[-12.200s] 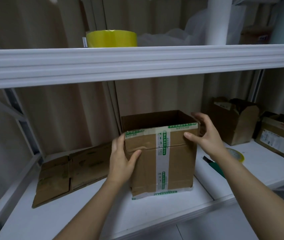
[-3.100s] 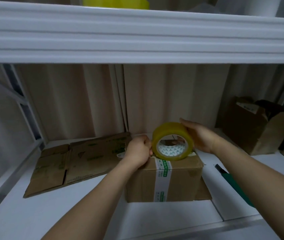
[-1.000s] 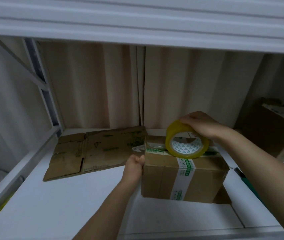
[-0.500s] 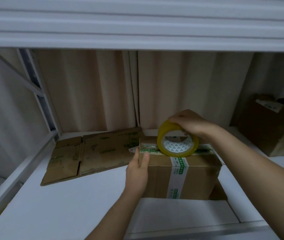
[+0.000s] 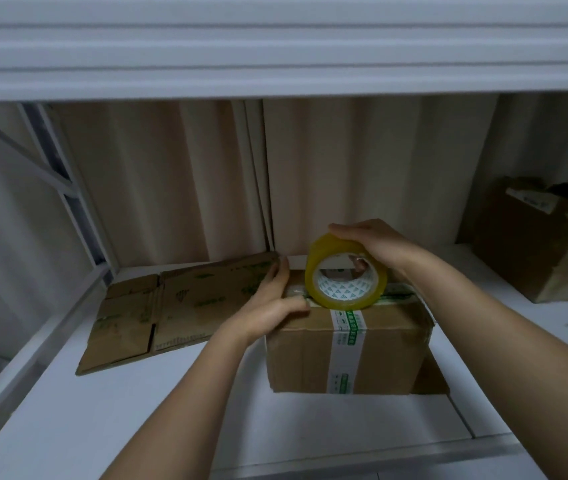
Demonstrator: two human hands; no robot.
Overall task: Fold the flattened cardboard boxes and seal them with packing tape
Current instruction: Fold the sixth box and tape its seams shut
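Note:
A closed brown cardboard box (image 5: 310, 358) with a white-and-green tape strip down its front stands on the white shelf (image 5: 137, 410). A roll of yellowish clear packing tape (image 5: 313, 271) stands on edge on the box's top. My right hand (image 5: 369, 244) grips the roll from above. My left hand (image 5: 272, 306) rests on the box's top left edge, fingers straight along the side and thumb pressing the top near the tape's end. A flattened cardboard box (image 5: 171, 303) lies on the shelf to the left.
A white shelf board (image 5: 275, 46) runs overhead. Beige curtains (image 5: 171, 178) hang behind. Another brown open box (image 5: 531, 244) stands at the back right. A white frame post (image 5: 68, 188) rises at the left. The shelf's front edge lies near the bottom.
My left hand has slid up from the box's left side onto its top left edge. My right hand still holds the tape roll on the box top.

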